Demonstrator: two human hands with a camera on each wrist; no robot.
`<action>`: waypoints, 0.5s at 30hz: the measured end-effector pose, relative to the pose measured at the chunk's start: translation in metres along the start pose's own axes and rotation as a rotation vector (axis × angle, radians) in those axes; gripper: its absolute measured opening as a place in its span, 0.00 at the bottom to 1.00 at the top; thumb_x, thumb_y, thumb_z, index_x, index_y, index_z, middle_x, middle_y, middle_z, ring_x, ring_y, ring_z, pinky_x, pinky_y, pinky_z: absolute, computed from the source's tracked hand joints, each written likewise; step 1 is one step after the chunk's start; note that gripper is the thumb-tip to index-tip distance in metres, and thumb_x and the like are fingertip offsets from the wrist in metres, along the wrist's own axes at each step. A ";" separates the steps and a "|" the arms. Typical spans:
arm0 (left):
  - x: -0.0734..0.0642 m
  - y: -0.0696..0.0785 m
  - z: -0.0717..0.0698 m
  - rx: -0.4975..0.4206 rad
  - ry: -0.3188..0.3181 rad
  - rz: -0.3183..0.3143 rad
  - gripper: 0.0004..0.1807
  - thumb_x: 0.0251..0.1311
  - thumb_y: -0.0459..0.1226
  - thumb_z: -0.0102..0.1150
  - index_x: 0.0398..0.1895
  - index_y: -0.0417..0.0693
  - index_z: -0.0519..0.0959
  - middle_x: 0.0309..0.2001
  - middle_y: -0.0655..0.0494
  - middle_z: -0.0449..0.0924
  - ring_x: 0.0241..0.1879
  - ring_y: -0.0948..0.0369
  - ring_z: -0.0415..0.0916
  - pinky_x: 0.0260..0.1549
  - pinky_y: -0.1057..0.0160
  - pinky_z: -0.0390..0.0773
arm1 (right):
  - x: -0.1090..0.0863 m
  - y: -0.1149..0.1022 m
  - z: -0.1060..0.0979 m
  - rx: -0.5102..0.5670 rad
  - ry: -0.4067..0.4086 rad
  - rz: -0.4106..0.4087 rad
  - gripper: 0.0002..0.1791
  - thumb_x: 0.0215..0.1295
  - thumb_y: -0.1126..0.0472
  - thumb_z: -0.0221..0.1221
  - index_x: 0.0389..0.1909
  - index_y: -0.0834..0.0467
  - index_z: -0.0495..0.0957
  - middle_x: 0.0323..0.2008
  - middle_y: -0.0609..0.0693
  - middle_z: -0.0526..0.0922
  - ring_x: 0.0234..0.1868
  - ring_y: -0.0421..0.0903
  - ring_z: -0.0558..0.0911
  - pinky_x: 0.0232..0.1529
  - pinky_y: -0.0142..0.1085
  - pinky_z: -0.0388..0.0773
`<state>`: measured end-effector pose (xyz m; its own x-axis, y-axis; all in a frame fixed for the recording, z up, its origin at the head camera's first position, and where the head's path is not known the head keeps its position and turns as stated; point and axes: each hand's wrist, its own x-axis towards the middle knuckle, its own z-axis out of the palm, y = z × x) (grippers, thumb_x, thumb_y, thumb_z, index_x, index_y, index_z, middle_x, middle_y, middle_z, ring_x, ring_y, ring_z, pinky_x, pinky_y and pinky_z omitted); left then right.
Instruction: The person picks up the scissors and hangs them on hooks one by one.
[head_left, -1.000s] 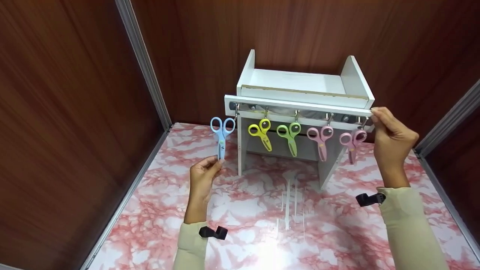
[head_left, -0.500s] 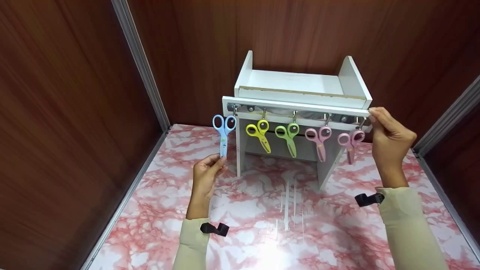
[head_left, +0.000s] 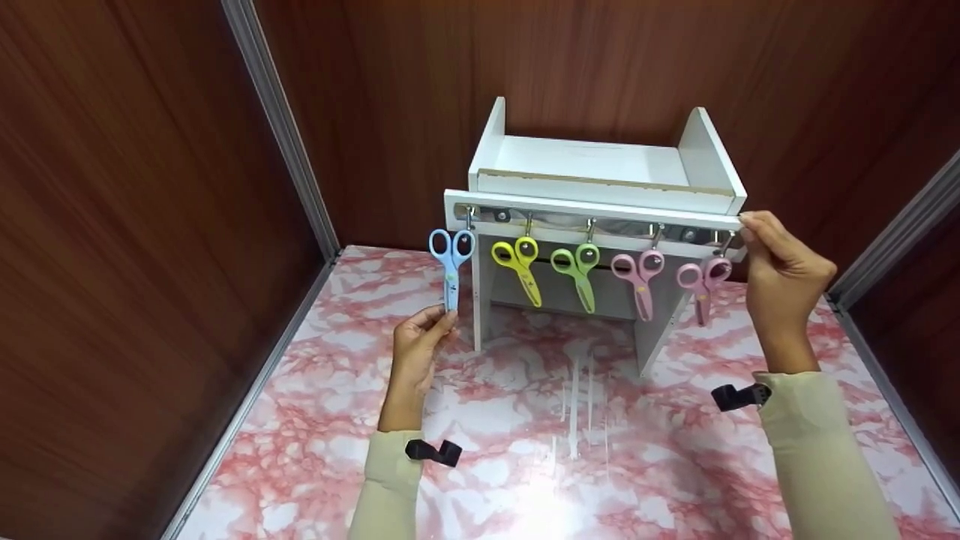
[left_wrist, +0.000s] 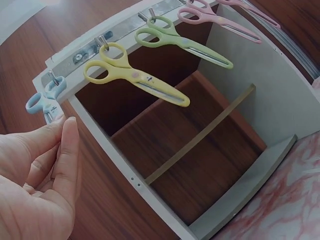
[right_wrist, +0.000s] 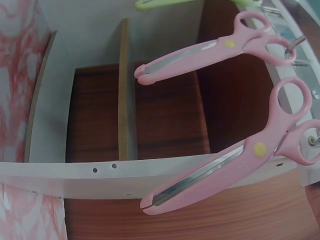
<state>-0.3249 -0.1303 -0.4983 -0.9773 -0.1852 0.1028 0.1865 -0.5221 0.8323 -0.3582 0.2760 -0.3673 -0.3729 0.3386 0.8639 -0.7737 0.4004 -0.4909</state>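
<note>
Blue scissors (head_left: 451, 271) stand handles-up at the left end of the hook rail (head_left: 585, 219); my left hand (head_left: 420, 345) pinches their blade tip between thumb and fingers. In the left wrist view a handle loop of the blue scissors (left_wrist: 48, 100) is at the leftmost hook, seemingly around it. Yellow scissors (head_left: 517, 270), green scissors (head_left: 577, 276) and two pink scissors (head_left: 640, 283) hang by one loop each from the other hooks. At the rail's right end, my right hand (head_left: 787, 281) pinches the board's corner between thumb and fingers; the right wrist view does not show this hand.
The rail is on the front of a white shelf unit (head_left: 592, 159) with raised sides. It stands on a red-and-white marbled table (head_left: 337, 375). Brown wood-grain panels (head_left: 150, 225) enclose the back and sides. White streaks (head_left: 576, 405) mark the tabletop before the unit.
My left hand has moved slightly right and up, bringing the blue scissors' loop from beside the leftmost hook to it. The right hand has stayed on the board's corner.
</note>
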 end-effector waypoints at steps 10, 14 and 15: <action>0.003 -0.007 0.004 -0.039 -0.022 -0.019 0.09 0.63 0.19 0.60 0.40 0.37 0.84 0.34 0.50 0.82 0.30 0.61 0.81 0.34 0.69 0.86 | 0.001 0.000 0.000 0.034 -0.004 -0.002 0.06 0.59 0.80 0.66 0.36 0.72 0.87 0.37 0.69 0.86 0.41 0.50 0.85 0.48 0.32 0.83; 0.004 -0.009 0.003 -0.034 -0.037 -0.018 0.11 0.62 0.19 0.61 0.45 0.34 0.83 0.37 0.49 0.83 0.35 0.61 0.81 0.37 0.68 0.86 | 0.001 0.001 0.001 0.048 0.002 -0.002 0.06 0.59 0.81 0.65 0.36 0.72 0.87 0.38 0.70 0.86 0.42 0.51 0.86 0.50 0.33 0.83; 0.004 -0.010 0.003 -0.032 -0.039 -0.017 0.11 0.62 0.19 0.61 0.46 0.33 0.83 0.38 0.49 0.83 0.36 0.61 0.82 0.38 0.67 0.87 | 0.001 0.001 0.001 0.049 0.005 -0.002 0.06 0.59 0.81 0.65 0.36 0.73 0.87 0.38 0.70 0.86 0.42 0.51 0.86 0.49 0.33 0.83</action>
<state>-0.3308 -0.1234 -0.5042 -0.9834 -0.1437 0.1105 0.1723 -0.5517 0.8160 -0.3596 0.2753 -0.3670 -0.3688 0.3416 0.8644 -0.7987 0.3592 -0.4827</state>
